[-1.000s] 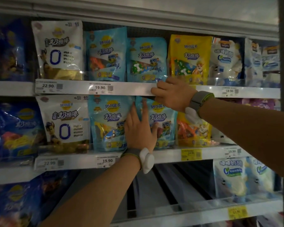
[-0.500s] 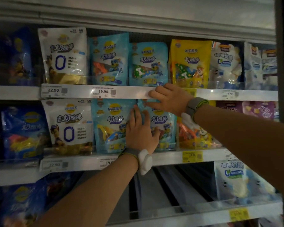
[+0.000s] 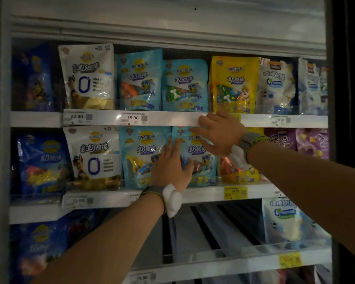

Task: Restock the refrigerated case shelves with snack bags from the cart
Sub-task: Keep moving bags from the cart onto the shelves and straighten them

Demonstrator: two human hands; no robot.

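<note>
Blue snack bags fill the middle shelf [image 3: 203,194] of the cold case, & both hands are on them. The left hand [image 3: 170,165] lies flat, fingers spread, pressed on the seam where one light blue bag [image 3: 140,154] meets the next light blue bag [image 3: 195,158]; it pinches nothing. The right hand [image 3: 219,134] sits at about 2 o'clock from the left one, fingers loosely spread over the top edge of that 2nd bag, thumb side up by the price rail [image 3: 162,118] of the shelf above. Can't tell if it really grips the bag top or just rests on it. The cart isn't in view. My guess: the bag is being pushed upright into its row. What could go wrong: the bags look soft & slippery, so if the hands let go too soon the 2nd bag may flop forward over the clear front lip [image 3: 230,178] & drop to the mostly bare shelf [image 3: 223,261] at 6 o'clock. A hard push could also knock over the orange bag [image 3: 232,171] at 3 o'clock, or squash what's inside.
</note>
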